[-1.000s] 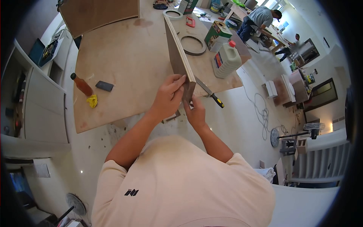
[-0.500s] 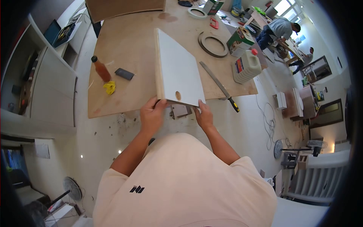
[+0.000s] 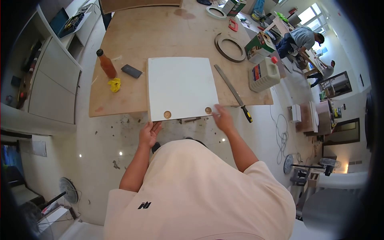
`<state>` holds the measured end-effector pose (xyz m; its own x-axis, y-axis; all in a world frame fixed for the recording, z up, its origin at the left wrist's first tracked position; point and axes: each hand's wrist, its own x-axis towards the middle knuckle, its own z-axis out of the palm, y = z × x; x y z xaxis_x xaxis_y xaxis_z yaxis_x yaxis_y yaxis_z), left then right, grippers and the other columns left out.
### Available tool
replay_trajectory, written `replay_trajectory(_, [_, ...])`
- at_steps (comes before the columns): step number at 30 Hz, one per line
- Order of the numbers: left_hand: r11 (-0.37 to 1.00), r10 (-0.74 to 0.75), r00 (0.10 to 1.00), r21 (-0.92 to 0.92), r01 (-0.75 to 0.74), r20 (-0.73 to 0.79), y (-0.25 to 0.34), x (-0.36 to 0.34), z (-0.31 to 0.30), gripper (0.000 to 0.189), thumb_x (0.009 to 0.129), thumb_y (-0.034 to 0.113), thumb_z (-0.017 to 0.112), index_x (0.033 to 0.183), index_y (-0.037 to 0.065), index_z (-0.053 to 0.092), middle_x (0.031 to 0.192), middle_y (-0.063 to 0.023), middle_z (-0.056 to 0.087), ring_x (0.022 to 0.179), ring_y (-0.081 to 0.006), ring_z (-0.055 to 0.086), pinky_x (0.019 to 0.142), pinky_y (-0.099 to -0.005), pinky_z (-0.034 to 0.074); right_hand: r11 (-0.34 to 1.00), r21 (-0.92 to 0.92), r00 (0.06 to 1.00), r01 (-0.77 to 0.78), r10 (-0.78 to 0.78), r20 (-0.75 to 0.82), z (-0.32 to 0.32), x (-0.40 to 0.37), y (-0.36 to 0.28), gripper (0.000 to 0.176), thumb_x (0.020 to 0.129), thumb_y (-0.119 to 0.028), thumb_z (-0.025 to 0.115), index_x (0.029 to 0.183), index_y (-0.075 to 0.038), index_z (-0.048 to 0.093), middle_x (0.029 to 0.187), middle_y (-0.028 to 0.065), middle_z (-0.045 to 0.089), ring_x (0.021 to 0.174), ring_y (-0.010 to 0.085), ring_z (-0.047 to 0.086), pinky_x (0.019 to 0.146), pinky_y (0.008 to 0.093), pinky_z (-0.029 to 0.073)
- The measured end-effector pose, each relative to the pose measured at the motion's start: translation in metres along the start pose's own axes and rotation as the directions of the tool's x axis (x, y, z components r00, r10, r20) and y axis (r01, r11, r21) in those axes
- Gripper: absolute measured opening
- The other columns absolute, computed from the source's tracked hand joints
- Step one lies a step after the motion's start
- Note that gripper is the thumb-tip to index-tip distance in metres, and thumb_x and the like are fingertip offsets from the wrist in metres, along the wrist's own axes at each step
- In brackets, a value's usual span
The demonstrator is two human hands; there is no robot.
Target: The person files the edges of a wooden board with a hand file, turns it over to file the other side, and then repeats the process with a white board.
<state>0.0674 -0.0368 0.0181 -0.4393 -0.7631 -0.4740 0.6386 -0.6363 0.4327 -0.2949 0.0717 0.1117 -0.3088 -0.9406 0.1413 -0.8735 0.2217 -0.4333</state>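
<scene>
A white panel (image 3: 180, 86) lies flat over the near edge of the table, with two round holes close to its front edge. My left hand (image 3: 149, 135) is at the front left corner, thumb up against the edge and fingers curled beneath it. Beside the front right corner is my right hand (image 3: 224, 119), its fingers at the panel's side and smeared by motion. A file (image 3: 232, 89) with a black and yellow handle lies right of the panel, its handle past the table edge. To the left is a dark sanding block (image 3: 131, 71).
On the brown table (image 3: 124, 96) stand a bottle of orange-red liquid (image 3: 106, 64) by a yellow crumpled piece (image 3: 115, 85), a white jug (image 3: 264, 75), a green box (image 3: 260, 47) and a coil of edge banding (image 3: 229, 48). A person (image 3: 302, 38) works at the back right.
The panel has gone from tilted up on edge to lying flat, its face with two holes upward. My left hand moved down; my right hand shifted slightly right.
</scene>
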Motion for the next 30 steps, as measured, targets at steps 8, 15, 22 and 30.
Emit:
replay_trajectory(8, [0.958, 0.205, 0.946, 0.251, -0.141, -0.252, -0.014, -0.004, 0.041, 0.032, 0.103, 0.021, 0.055, 0.13, 0.004, 0.056, 0.11, -0.0103, 0.068, 0.092, -0.0235, 0.07, 0.08, -0.0351, 0.061, 0.925, -0.237, 0.955, -0.295, 0.275, -0.115, -0.034, 0.028, 0.156, 0.062, 0.082, -0.03, 0.079, 0.133, -0.003, 0.056, 0.125, 0.023, 0.055, 0.116, 0.044, 0.052, 0.097, 0.049, 0.046])
replay_trajectory(15, [0.897, 0.376, 0.86, 0.367, -0.245, -0.345, -0.031, 0.002, 0.05, 0.032, 0.103, 0.019, 0.056, 0.131, 0.006, 0.057, 0.102, -0.0067, 0.066, 0.083, -0.0184, 0.068, 0.075, -0.0329, 0.061, 0.979, -0.138, 0.987, -0.15, 0.14, -0.08, -0.042, 0.025, 0.183, 0.063, 0.074, -0.019, 0.081, 0.13, -0.001, 0.058, 0.115, 0.0237, 0.054, 0.111, 0.042, 0.051, 0.098, 0.048, 0.042])
replay_trajectory(22, [0.901, 0.427, 0.778, 0.289, -0.323, -0.46, -0.083, 0.004, 0.083, 0.031, 0.102, 0.017, 0.056, 0.13, 0.002, 0.058, 0.103, -0.0085, 0.067, 0.084, -0.0178, 0.068, 0.077, -0.0334, 0.061, 0.997, 0.063, 0.997, -0.033, 0.028, 0.075, -0.055, 0.037, 0.221, 0.038, 0.073, -0.006, 0.067, 0.11, 0.004, 0.067, 0.095, 0.0193, 0.062, 0.086, 0.0317, 0.059, 0.083, 0.0387, 0.048])
replay_trajectory(30, [0.882, 0.406, 0.78, 0.428, -0.197, -0.477, -0.115, -0.022, 0.098, 0.044, 0.101, 0.018, 0.06, 0.141, 0.0, 0.052, 0.109, -0.0086, 0.067, 0.101, -0.0214, 0.066, 0.086, -0.0361, 0.056, 0.938, 0.277, 0.968, -0.21, 0.161, 0.191, -0.105, 0.038, 0.179, 0.028, 0.08, -0.009, 0.065, 0.105, 0.003, 0.067, 0.089, 0.0132, 0.064, 0.081, 0.0225, 0.061, 0.074, 0.0343, 0.049])
